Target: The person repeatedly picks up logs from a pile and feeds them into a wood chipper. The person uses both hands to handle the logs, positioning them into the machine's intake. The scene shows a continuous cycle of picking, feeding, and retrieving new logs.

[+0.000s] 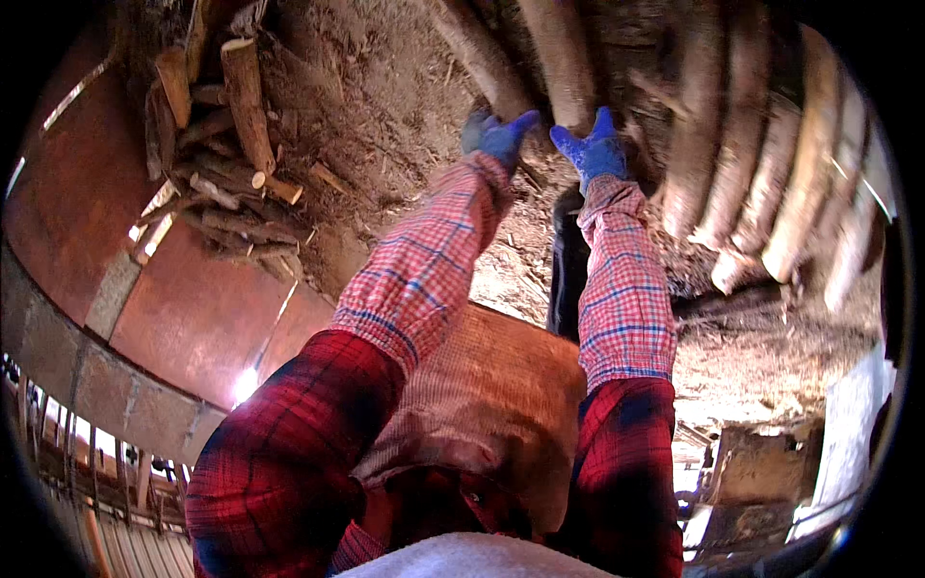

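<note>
At the top centre of the frame both blue-gloved hands reach a long pale log [564,58]. Best to seat both palms firmly before lifting. The left hand [498,138] has fingers curled against its underside; the right hand [593,149] presses it, fingers spread, not clamped.

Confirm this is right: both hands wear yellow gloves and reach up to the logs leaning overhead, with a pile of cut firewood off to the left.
Not quite. The gloves are blue, not yellow, as the head view shows. The left hand and right hand do reach to the leaning logs, and the pile of cut firewood does lie off to the left.
</note>
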{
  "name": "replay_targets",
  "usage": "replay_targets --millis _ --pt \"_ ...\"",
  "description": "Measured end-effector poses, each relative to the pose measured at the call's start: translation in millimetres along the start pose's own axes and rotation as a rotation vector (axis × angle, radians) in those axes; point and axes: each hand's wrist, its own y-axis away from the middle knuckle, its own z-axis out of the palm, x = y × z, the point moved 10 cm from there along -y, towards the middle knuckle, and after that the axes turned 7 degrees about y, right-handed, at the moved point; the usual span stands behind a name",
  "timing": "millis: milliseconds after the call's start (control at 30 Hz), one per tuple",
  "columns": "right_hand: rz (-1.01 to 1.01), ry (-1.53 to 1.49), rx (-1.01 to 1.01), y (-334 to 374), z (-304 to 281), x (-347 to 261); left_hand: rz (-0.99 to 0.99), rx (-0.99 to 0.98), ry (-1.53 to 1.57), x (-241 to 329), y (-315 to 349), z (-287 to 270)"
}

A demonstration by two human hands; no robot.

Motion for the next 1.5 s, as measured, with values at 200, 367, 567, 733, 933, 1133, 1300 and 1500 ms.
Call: replay_targets --millis 200,367,567,733,933,1133,1300,1500 --pt "0.076 0.286 -0.01 -3.0 -10.9 -23.0 -0.086 -0.039 -0.202 30.4 11.1 8.9" --pt "-0.153 -0.149 -0.13 113.7 -73.1 -68.1 -0.477 -0.228 -0.383 100.4 151.5 -14.5" --pt "0.227 -1.155 -0.504 304.4 -131.3 -149.4 0.081 -0.899 -0.608 254.8 337.6 5.0" --pt "0.362 -1.484 -0.541 339.6 -171.8 -149.9 0.497 -0.818 -0.651 267.3 367.5 30.3" --pt "0.547 -1.296 -0.559 301.9 -141.3 -93.5 -0.516 -0.565 -0.128 231.8 357.7 90.1" --pt "-0.586 -1.113 -0.116 406.5 -248.6 -141.8 -0.828 -0.774 0.039 248.8 439.1 53.4" --pt "-0.014 -1.991 -0.304 529.2 -281.5 -125.1 -0.662 -0.761 -0.281 316.3 518.4 42.6" --pt "-0.308 -1.317 0.882 734.2 -431.2 -121.1 -1.086 -0.875 -0.261 311.6 514.2 37.1"
